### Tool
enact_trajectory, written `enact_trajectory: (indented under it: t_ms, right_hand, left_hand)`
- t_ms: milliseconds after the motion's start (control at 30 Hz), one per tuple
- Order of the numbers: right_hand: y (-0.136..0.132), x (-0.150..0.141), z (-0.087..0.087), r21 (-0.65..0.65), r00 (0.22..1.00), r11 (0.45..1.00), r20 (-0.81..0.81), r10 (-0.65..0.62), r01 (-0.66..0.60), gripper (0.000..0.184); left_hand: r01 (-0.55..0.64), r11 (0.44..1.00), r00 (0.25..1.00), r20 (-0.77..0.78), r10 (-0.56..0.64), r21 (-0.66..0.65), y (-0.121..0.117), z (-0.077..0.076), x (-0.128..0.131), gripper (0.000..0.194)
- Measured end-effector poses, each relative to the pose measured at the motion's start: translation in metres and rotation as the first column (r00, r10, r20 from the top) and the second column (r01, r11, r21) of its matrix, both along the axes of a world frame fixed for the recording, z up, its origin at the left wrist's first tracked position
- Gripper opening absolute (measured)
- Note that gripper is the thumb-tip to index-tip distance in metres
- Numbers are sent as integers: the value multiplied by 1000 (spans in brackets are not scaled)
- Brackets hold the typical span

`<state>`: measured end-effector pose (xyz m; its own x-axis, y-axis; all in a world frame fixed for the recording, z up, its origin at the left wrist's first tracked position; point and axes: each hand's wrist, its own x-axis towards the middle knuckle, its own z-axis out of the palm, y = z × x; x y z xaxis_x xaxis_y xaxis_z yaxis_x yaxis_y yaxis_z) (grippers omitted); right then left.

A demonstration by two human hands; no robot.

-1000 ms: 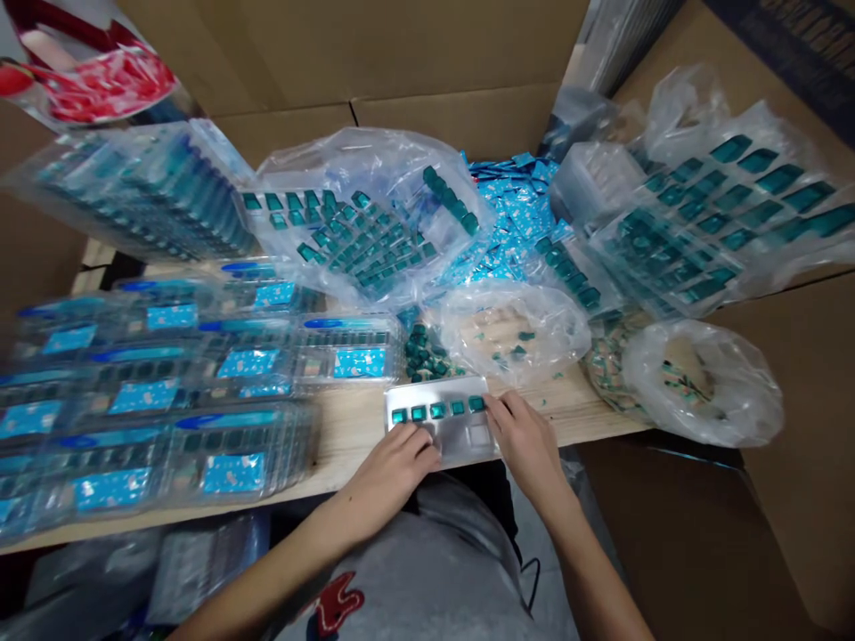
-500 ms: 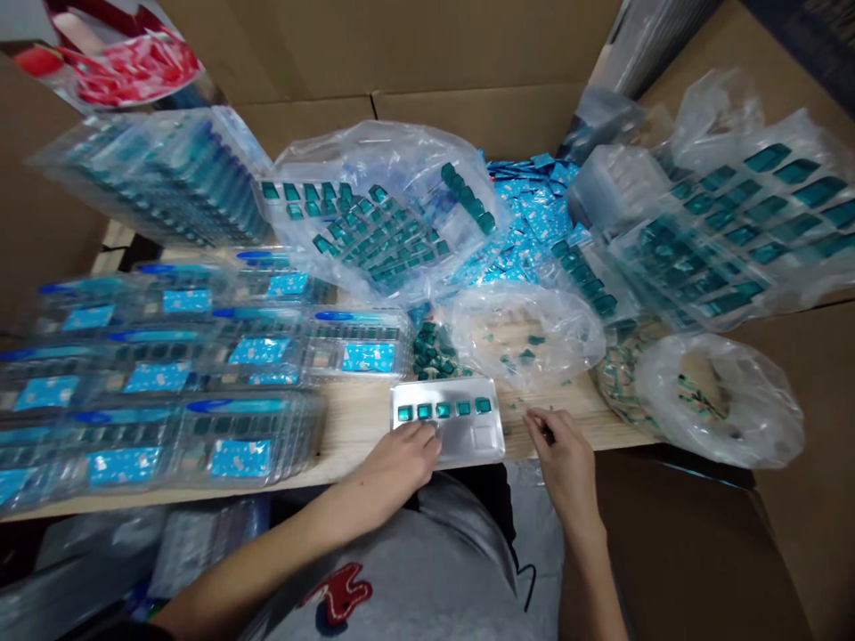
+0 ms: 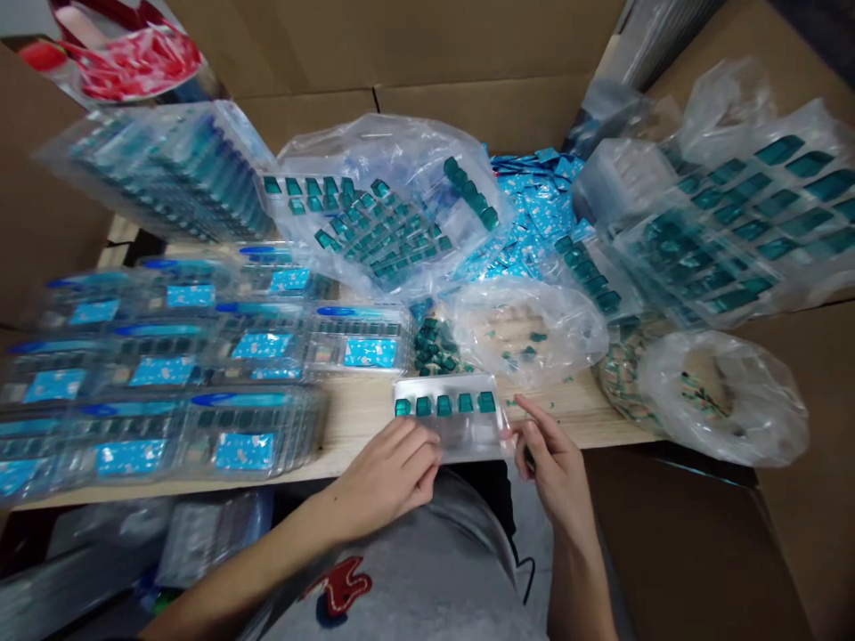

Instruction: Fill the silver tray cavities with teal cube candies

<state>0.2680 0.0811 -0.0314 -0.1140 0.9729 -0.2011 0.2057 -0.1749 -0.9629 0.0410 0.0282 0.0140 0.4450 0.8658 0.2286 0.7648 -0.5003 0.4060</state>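
Note:
A shallow clear plastic tray lies at the bench's front edge. Along its back side several teal, keycap-shaped pieces stand in a row. My left hand is closed at the tray's front left corner, fingers curled over the rim. At the right rim is my right hand, its index finger stretched out and the others loosely bent. One of its fingertips touches or nearly touches the rim. Something dark shows in its palm, too unclear to name. Behind the tray is a heap of loose teal pieces.
Stacked clear packs with blue pens and blue sachets fill the left. Behind lie a plastic bag of teal pieces and a pile of blue sachets. Open plastic bags with small bits stand right. Cardboard walls the back.
My right hand has moved left to the tray's right rim, and its index finger has straightened. My left hand stays at the front left corner. The view has shifted slightly.

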Motion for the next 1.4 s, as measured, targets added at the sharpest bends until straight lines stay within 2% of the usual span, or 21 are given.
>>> enact_trajectory:
  t_ms: [100,200,267,400,467,533,633,700,733,833,933,1033,1167,1400]
  right_hand:
    - [-2,-6,4,-149,977,986,-209,44,-76,36]
    - [-2,-4,9,-184,964,977,-260,61,-111,28]
    - [-3,-1,12,-203,955,970,-290,69,-132,25]
    - [-4,7,17,-150,929,980,-363,67,-129,26]
    - [-2,10,19,-125,932,992,-363,-14,-34,25]
    - [0,12,19,-144,934,986,-334,-130,85,26]
    - [1,13,17,-218,925,960,-297,-238,177,38]
    - [-1,13,15,-262,921,951,-308,-241,161,44]
    - [-3,12,14,-279,919,951,-324,-227,136,44]
    - [-9,8,12,-308,908,950,-382,-172,50,41]
    - [-12,3,11,-308,891,950,-419,-178,45,36]
    - [-12,-2,11,-283,865,955,-454,-215,89,27]
    - [-7,-11,17,-254,864,961,-455,-216,107,25]
    - [-1,-36,38,-108,826,994,-559,-70,11,30]
  left_hand:
    - [7,998,999,-34,-5,55,-2,-11,4,11]
    - [26,996,989,-149,-13,88,-3,-19,4,23]
    - [56,994,982,-187,-37,99,-4,-16,1,28]
    - [99,977,991,-111,-79,186,-8,7,-9,28]
    - [72,963,996,-60,-58,258,-7,23,-20,28]
    - [5,943,999,-47,12,332,2,37,-40,30]
    - [-193,885,965,-82,249,423,39,53,-85,36]
    - [-399,815,876,-89,474,420,79,57,-119,37]
    - [-483,792,824,-112,556,374,101,57,-134,39]
    - [-543,784,789,-138,599,301,163,50,-167,41]
    - [-550,810,796,-165,582,204,197,37,-179,34]
    - [-560,816,804,-147,577,139,201,31,-180,33]
    - [-586,801,797,-90,597,124,187,37,-181,35]
    - [-634,750,761,-16,648,188,178,47,-184,33]
